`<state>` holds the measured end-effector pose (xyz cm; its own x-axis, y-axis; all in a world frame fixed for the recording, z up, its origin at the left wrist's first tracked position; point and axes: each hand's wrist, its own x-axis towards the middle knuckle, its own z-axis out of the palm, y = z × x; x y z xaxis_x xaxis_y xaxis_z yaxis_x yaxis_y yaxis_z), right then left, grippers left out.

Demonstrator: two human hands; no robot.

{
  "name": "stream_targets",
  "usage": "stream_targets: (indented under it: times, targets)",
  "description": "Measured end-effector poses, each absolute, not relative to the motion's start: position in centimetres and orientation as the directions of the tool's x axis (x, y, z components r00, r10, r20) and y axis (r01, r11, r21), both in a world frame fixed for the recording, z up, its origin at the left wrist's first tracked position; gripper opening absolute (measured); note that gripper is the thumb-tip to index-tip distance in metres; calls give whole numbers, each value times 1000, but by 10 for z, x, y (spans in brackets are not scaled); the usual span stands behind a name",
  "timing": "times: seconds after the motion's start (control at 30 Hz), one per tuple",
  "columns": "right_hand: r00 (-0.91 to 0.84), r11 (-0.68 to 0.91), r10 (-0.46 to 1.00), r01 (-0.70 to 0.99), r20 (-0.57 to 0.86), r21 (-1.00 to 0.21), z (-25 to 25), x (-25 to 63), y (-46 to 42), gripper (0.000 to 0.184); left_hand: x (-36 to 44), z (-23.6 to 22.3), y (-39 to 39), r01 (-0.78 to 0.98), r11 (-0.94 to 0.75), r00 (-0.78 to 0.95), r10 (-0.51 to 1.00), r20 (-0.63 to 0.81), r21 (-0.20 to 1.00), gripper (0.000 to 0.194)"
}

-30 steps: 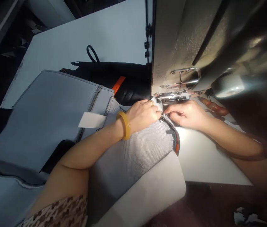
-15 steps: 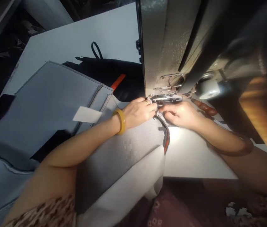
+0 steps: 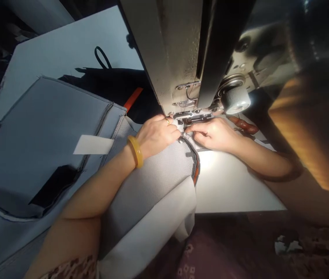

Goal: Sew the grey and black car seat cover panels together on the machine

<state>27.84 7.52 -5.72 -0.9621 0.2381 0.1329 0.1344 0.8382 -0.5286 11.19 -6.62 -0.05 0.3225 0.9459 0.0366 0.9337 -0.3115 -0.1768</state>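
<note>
My left hand (image 3: 157, 133), with a yellow bangle (image 3: 135, 151) on the wrist and a ring on one finger, lies curled on the grey mesh fabric (image 3: 155, 174), pressing its edge up to the presser foot (image 3: 192, 117) of the sewing machine (image 3: 182, 58). From the other side my right hand (image 3: 213, 133) pinches the same fabric edge, its fingers closed just in front of the foot. A dark and orange trim (image 3: 195, 170) runs along the fabric's curved edge. The needle itself is hidden behind my fingers.
More grey fabric panels (image 3: 42, 128) with a white label (image 3: 93, 144) spread to the left on the white table (image 3: 234, 186). Black material with an orange strap (image 3: 132, 97) lies behind them. A round knob (image 3: 236, 99) sticks out of the machine at the right.
My head has moved closer and to the right, so everything shifts left in view. Both hands stay together at the presser foot, holding the fabric edge.
</note>
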Motion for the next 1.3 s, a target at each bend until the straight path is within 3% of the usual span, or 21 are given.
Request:
stream_targets:
  times: [0.17,0.53,0.7,0.9,1.13,1.3]
  targets:
    - [-960,834,238,124,149,-537,-51,275,74,31,120,6,-66,963,-238,229,970,-83,-128,24]
    - [-972,820,196,90,130,-565,-34,270,69,33,122,11,-62,968,-214,188,965,-182,-131,31]
    - [-982,832,133,36,137,-554,-32,268,75,33,119,6,-67,967,-226,213,970,-117,-116,26]
    - [-981,799,158,57,117,-598,-34,268,76,35,125,4,-73,976,-179,167,981,-99,-126,27]
    - [-978,782,184,89,93,-617,-33,268,77,36,134,-7,-79,999,-17,17,1000,13,-30,31]
    - [-983,767,174,99,58,-634,-31,267,74,36,127,-7,-76,996,-83,83,996,-17,-14,29]
